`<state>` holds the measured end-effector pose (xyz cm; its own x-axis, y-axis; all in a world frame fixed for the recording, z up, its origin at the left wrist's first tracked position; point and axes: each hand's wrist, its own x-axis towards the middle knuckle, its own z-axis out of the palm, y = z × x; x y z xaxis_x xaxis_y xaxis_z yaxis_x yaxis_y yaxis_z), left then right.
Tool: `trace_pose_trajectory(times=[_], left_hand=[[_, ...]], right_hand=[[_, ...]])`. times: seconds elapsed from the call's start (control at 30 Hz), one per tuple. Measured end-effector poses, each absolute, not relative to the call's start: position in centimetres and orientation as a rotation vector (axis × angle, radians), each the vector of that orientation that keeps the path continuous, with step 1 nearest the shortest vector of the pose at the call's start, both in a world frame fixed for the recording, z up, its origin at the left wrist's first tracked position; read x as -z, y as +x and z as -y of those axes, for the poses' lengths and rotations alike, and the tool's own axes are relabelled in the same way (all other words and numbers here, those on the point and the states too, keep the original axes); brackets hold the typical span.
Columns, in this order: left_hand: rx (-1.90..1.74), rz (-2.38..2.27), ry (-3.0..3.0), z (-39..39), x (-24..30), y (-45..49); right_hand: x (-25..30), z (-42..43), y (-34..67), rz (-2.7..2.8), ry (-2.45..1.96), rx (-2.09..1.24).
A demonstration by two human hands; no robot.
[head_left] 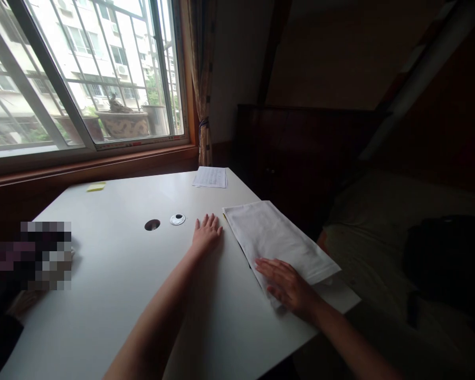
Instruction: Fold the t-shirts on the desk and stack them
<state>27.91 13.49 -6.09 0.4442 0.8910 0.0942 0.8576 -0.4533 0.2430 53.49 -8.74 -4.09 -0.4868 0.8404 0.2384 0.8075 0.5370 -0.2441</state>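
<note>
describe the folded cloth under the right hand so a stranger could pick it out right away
Start at the white table below the window and go to its right edge. The folded white cloth lies there as a long rectangle, the right hand flat on its near end. Unlike the small sheet of paper at the far edge, it is large, soft and creased.

No readable text, label, brand or number anywhere. Far white paper sheet (210,177) at table's far edge carries faint printed lines, too small and blurred to read. Small yellow sticky note (96,186) far left on table: blank as far as visible. Folded white cloth (277,237) at right: unmarked.
</note>
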Motion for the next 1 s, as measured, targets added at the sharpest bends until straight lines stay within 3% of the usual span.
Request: trace_pose_trajectory(times=[0.23, 0.53, 0.8, 1.0], left_hand=[[-0.231, -1.38, 2.638, -8.2, 6.2, 21.9], [-0.168, -1.309, 2.671, -0.4, 5.4, 11.4], [-0.119, -1.751, 2.542, 0.2, 5.3, 2.5], [-0.131, -1.848, 2.486, -0.5, 6.2, 1.2]], right_hand=[[3.0, 5.1, 51.5, 2.235, -1.405, -0.004], [3.0, -2.0, 43.7, 2.404, -1.406, 0.123], [3.0, -13.1, 45.9, 2.127, -1.917, -0.107], [5.9, -14.4, 45.2, 2.215, -2.0, -0.052]])
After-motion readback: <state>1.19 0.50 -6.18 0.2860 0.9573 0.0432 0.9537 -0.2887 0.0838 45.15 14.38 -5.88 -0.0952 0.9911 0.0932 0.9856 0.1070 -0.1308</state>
